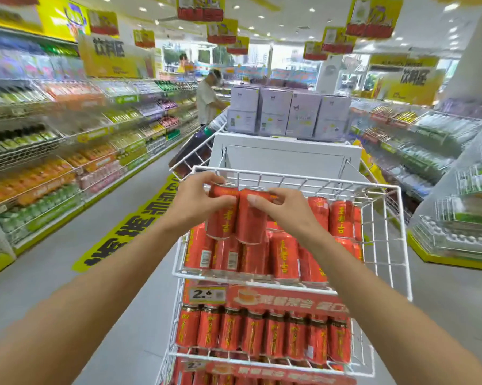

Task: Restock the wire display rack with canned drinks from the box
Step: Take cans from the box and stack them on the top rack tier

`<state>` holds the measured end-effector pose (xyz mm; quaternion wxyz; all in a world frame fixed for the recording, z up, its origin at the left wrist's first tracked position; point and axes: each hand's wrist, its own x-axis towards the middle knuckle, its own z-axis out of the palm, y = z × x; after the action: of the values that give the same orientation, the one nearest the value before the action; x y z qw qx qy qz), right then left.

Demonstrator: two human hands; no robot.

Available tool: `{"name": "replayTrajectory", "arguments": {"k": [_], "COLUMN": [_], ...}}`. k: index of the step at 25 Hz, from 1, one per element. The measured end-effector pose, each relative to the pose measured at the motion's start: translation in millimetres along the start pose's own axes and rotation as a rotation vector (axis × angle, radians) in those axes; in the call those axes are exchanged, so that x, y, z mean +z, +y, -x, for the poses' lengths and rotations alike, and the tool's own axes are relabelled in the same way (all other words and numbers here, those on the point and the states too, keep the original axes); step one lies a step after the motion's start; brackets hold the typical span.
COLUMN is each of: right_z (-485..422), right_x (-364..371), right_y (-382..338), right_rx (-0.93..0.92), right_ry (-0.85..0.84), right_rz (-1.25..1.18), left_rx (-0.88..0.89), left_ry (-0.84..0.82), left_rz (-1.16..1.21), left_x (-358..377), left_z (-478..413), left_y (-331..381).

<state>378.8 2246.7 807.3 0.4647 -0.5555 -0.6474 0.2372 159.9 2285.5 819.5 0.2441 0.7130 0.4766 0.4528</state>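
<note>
A white wire display rack (395, 240) stands in front of me, its top basket partly filled with red cans (283, 254) bearing yellow characters. My left hand (198, 200) grips one red can (221, 220) and my right hand (285, 209) grips another red can (251, 223). Both cans are upright, side by side, held over the left part of the top basket above the lying cans. A lower tier (262, 333) holds a full row of upright red cans. The box is not in view.
A white cabinet (284, 154) topped with pale purple cartons (287, 112) stands behind the rack. Stocked drink shelves (53, 168) line the left aisle, more shelves (442, 140) the right. A person (208, 98) stands far down the left aisle. Yellow floor lettering (128, 229) lies left.
</note>
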Motion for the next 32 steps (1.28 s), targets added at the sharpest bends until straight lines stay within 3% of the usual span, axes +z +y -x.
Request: {"name": "replayTrajectory", "arguments": {"k": [6, 9, 14, 17, 23, 32], "right_z": [-91.6, -97.5, -92.0, -95.6, -106.5, -117.5], "right_x": [27.4, 35.3, 43.6, 55.0, 56.9, 52.4], "right_y": [33.2, 43.8, 31.8, 26.8, 33.0, 30.6], "right_rx": [0.08, 0.166, 0.159, 0.148, 0.125, 0.103], "right_ry": [0.027, 0.057, 0.112, 0.128, 0.099, 0.035], "right_rz": [0.128, 0.162, 0.216, 0.314, 0.397, 0.402], "left_rx": [0.044, 0.04, -0.057, -0.141, -0.141, -0.185], "left_ry": [0.122, 0.208, 0.314, 0.307, 0.31, 0.331], "left_rz": [-0.195, -0.269, -0.229, -0.258, -0.278, -0.324], "left_x": [26.0, 37.6, 44.6, 45.7, 51.8, 54.5], "left_z": [-55.7, -55.2, -51.8, -50.1, -48.3, -53.8], "left_y": [-18.3, -29.0, -29.9, -26.1, -27.1, -21.7]}}
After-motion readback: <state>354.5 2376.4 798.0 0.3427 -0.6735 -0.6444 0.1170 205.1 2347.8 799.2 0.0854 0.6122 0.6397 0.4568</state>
